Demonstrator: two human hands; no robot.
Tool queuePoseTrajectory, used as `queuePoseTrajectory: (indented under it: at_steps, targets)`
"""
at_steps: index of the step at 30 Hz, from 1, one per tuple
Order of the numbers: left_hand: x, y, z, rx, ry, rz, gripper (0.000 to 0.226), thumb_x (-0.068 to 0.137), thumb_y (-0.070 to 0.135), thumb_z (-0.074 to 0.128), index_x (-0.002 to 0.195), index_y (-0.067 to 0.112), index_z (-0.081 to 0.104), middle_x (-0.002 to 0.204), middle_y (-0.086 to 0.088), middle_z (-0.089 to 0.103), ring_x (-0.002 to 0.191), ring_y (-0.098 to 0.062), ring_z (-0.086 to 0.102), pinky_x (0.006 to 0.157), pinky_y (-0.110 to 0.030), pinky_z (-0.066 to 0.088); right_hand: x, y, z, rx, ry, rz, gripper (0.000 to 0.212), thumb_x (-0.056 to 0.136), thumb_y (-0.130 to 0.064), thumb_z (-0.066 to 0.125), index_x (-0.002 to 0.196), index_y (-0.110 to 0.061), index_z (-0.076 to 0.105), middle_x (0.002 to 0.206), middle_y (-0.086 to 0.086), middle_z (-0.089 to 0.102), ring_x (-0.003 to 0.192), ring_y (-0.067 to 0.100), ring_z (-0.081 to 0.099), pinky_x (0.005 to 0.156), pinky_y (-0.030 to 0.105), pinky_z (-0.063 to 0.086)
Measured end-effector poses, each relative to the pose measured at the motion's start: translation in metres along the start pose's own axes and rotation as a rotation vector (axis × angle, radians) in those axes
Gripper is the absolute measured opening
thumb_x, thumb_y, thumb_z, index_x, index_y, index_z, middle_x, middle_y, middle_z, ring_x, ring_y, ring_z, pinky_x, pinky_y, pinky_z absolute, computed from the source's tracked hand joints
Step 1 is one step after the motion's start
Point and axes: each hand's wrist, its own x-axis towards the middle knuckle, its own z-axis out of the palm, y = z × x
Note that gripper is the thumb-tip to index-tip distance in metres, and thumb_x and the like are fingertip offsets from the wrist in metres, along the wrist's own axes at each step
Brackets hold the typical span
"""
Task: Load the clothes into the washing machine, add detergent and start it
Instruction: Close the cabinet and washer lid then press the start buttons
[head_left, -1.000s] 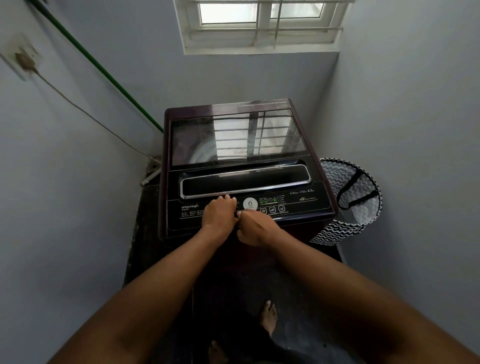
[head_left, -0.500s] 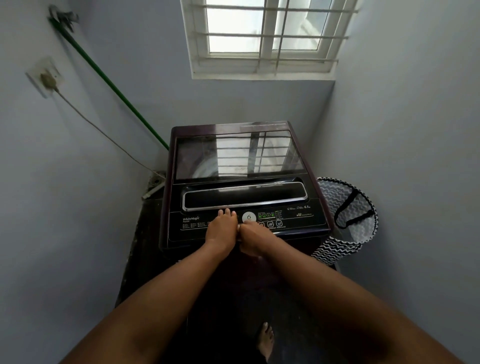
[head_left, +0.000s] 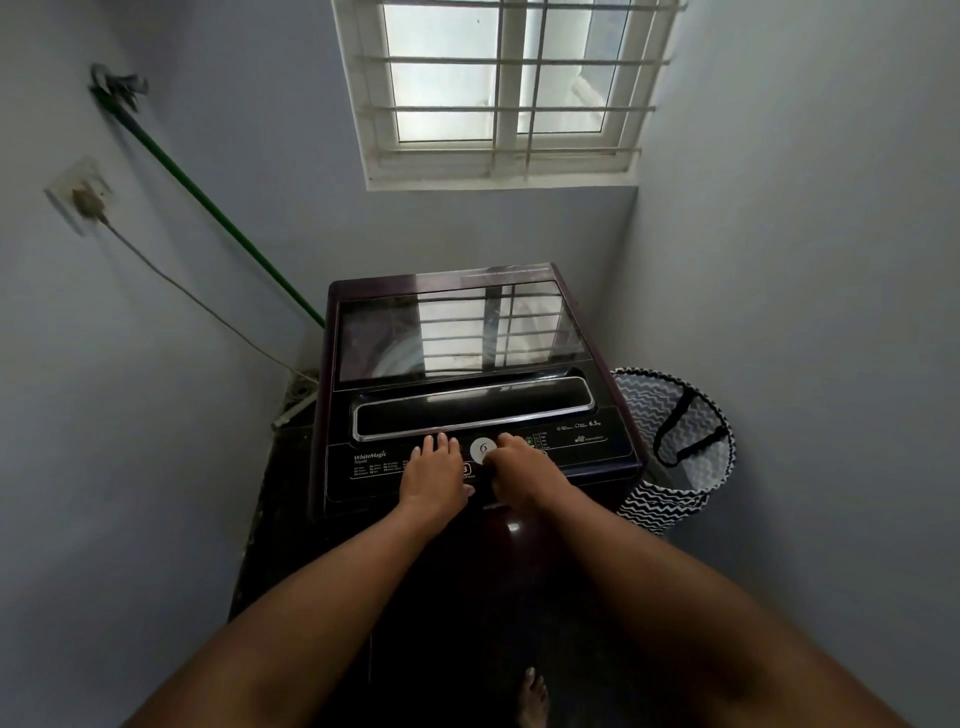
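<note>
left hand flat, fingers straight | right hand curled, pressing glossy panel | lid glass

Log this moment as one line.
lid: closed | left hand: flat on control panel | right hand: fingers curled at buttons | laundry basket: beside washer

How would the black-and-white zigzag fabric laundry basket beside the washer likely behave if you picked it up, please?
The black-and-white zigzag fabric laundry basket would probably feel light and floppy: its wall looks like thin cloth. It seems empty, so a nudge might tip it.
</note>
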Motion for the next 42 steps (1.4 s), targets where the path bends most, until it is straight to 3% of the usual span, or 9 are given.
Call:
queuePoseTrajectory:
  at_steps: [4,7,11,13,16,19,21,28,42]
  targets:
    - [-0.001,-0.001,-0.001,0.001,0.002,0.005,0.086,0.089,0.048,0.064,0.153,0.009,0.023,0.16,-0.013,0.024,0.148,-0.029,0.022,0.12,-0.042,0.024,0.003,-0.001,0.002,-0.053,0.04,-0.017,0.028,0.092,-0.021,0.058,0.117,-0.009,0.064,0.117,0.01,0.051,0.11,0.027,0.051,0.087,0.037,0.045]
    - [0.001,-0.001,-0.005,0.004,0.019,-0.012,0.074,0.091,0.051,0.059,0.148,0.011,0.035,0.155,-0.012,0.035,0.143,-0.027,0.033,0.115,-0.04,0.032,0.009,0.001,0.003,-0.095,0.091,-0.018,0.033,0.093,-0.025,0.054,0.121,-0.008,0.06,0.125,0.011,0.051,0.117,0.027,0.048,0.094,0.039,0.046]
    - [0.003,-0.003,-0.016,0.043,0.202,0.011,0.04,0.097,0.047,0.049,0.117,0.016,0.062,0.116,-0.004,0.067,0.105,-0.022,0.064,0.085,-0.035,0.049,0.013,0.009,0.0,-0.155,0.148,-0.008,0.048,0.098,-0.033,0.046,0.139,-0.007,0.047,0.137,0.013,0.049,0.127,0.027,0.045,0.103,0.04,0.044]
    - [0.005,-0.005,-0.017,0.015,0.296,0.038,0.037,0.101,0.041,0.042,0.116,0.016,0.064,0.114,-0.004,0.069,0.105,-0.021,0.065,0.087,-0.034,0.05,0.013,0.014,-0.001,-0.165,0.15,0.023,0.058,0.102,-0.037,0.042,0.149,-0.004,0.035,0.147,0.015,0.041,0.138,0.029,0.036,0.113,0.04,0.036]
    - [0.012,-0.007,-0.008,0.036,0.332,0.088,0.057,0.104,0.037,0.016,0.142,0.008,0.048,0.147,-0.012,0.049,0.14,-0.025,0.04,0.117,-0.041,0.032,0.012,0.023,-0.001,-0.138,0.13,0.076,0.065,0.106,-0.041,0.029,0.156,-0.003,0.013,0.163,0.015,0.016,0.152,0.029,0.009,0.124,0.043,0.015]
    - [0.014,-0.006,-0.006,0.025,0.307,0.06,0.069,0.099,0.039,-0.003,0.153,0.005,0.022,0.161,-0.013,0.021,0.151,-0.025,0.011,0.124,-0.042,0.01,0.012,0.029,-0.003,-0.146,0.123,0.109,0.065,0.107,-0.043,0.016,0.156,-0.005,0.0,0.166,0.012,-0.002,0.153,0.024,-0.007,0.125,0.045,0.006]
    - [0.016,-0.005,-0.006,0.013,0.29,0.051,0.069,0.097,0.039,-0.005,0.154,0.005,0.013,0.163,-0.012,0.012,0.152,-0.023,0.003,0.124,-0.041,0.004,0.012,0.031,-0.005,-0.141,0.128,0.118,0.066,0.105,-0.046,0.009,0.156,-0.006,-0.005,0.165,0.011,-0.009,0.152,0.023,-0.013,0.125,0.046,0.003]
    - [0.018,-0.006,-0.012,-0.05,0.309,-0.011,0.071,0.096,0.044,-0.009,0.155,0.008,0.005,0.163,-0.008,-0.001,0.151,-0.019,-0.008,0.123,-0.037,-0.004,0.017,0.037,-0.008,-0.085,0.179,0.121,0.071,0.1,-0.051,0.001,0.154,-0.007,-0.014,0.162,0.009,-0.023,0.149,0.02,-0.024,0.125,0.042,-0.005]
    - [0.021,-0.009,-0.011,-0.105,0.311,-0.06,0.071,0.092,0.041,-0.014,0.155,0.009,-0.003,0.163,-0.006,-0.01,0.15,-0.018,-0.016,0.123,-0.036,-0.007,0.022,0.037,-0.007,-0.025,0.195,0.124,0.068,0.104,-0.047,0.008,0.153,-0.009,-0.019,0.16,0.007,-0.029,0.147,0.018,-0.027,0.124,0.038,-0.009]
